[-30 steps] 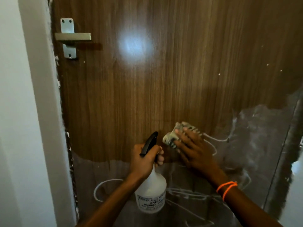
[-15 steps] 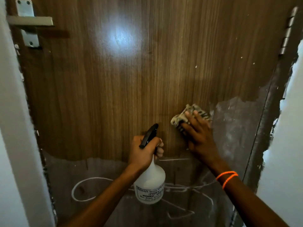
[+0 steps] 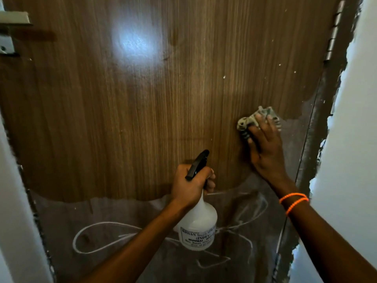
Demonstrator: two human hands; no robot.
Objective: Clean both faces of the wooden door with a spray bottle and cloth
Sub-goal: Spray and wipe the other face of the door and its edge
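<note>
The wooden door (image 3: 142, 109) fills my view between pale walls, its upper face bare wood grain and its lower part under a greyish film with white scrawls. Since a second ago my right hand (image 3: 265, 152), fingers flat on the bunched cloth (image 3: 246, 123), has swept it rightward to the film's edge near the hinge (image 3: 332, 43), so that patch looks nearly wiped. My left hand (image 3: 191, 186) grips the spray bottle (image 3: 197, 225) by the neck, and I judge the filmed lower panel remains, with the door handle (image 3: 14, 19) well clear.

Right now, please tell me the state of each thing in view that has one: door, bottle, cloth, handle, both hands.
wooden door: upper part clean and shiny, lower part dull grey with white scribbles.
spray bottle: upright, held at the neck.
cloth: bunched, pressed flat to the door.
door handle: level.
left hand: grips the bottle.
right hand: fingers straight, presses the cloth.
</note>
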